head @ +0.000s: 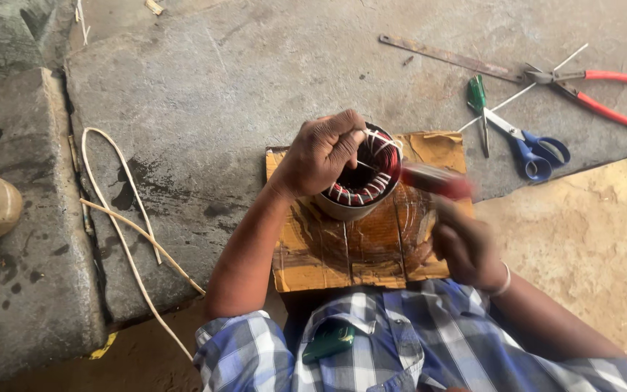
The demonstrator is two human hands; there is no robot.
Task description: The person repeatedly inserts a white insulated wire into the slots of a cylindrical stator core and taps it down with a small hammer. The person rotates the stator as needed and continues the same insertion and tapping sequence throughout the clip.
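Stator [361, 178] rim sits under left hand [321, 154] fingers [348, 138], on cardboard [350, 247].

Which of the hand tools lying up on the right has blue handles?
The scissors, lying beside the cardboard. The pliers further back have red handles, and the small screwdriver between them is green.

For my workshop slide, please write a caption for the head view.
Left hand steadies a wound motor stator on cardboard; right hand holds a blurred red-handled tool.
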